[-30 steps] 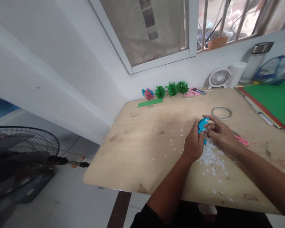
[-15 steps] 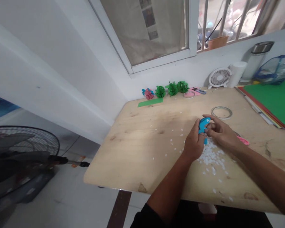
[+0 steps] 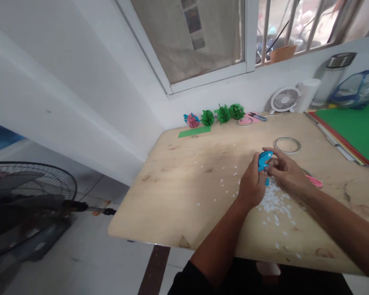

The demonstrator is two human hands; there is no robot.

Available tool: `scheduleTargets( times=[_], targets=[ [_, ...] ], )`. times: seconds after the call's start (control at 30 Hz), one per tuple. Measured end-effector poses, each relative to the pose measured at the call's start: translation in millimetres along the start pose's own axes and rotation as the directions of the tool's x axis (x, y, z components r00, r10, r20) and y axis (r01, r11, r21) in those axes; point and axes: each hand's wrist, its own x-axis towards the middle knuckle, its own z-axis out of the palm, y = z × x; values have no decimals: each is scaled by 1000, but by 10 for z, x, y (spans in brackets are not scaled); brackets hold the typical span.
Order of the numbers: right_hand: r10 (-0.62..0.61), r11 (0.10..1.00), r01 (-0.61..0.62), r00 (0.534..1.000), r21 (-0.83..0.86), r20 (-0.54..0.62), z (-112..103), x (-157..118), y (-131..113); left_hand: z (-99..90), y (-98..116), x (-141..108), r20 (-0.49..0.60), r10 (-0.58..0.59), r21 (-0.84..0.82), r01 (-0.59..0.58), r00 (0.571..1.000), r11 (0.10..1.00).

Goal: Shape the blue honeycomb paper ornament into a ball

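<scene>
A small piece of folded blue paper [image 3: 263, 160], with a little white square on it, is held up between my two hands. My left hand [image 3: 252, 182] is closed on its left side. The fingers of my right hand [image 3: 284, 170] pinch at its right edge, and their tips partly hide it. Below the hands, many small white paper bits [image 3: 273, 200] lie scattered on the wooden table [image 3: 172, 192]. Pink-handled scissors [image 3: 314, 180] lie beside my right wrist, partly covered by it.
Rolls of tape [image 3: 287, 145] lie beyond my hands. Green paper balls [image 3: 223, 114] and a pink-and-blue one [image 3: 192, 120] line the wall near a green strip [image 3: 194, 131]. Thread snips [image 3: 257, 117], a small white fan [image 3: 285, 100] and coloured sheets [image 3: 353, 131] are farther right.
Almost nothing differs. Both hands stay together on the blue paper, which has tilted very slightly; the view has shifted a little.
</scene>
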Motion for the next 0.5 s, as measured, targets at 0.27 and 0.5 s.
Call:
scheduleTargets(
  times=[0.27, 0.5],
  targets=[
    [39, 998, -40, 999, 40, 30, -18, -2, -63, -4, -2, 14, -18, -34, 1, 34, 999, 999],
    [50, 999, -50, 998, 7, 36, -20, 4, -49, -4, 7, 10, -7, -28, 9, 28, 1000, 1000]
  ],
)
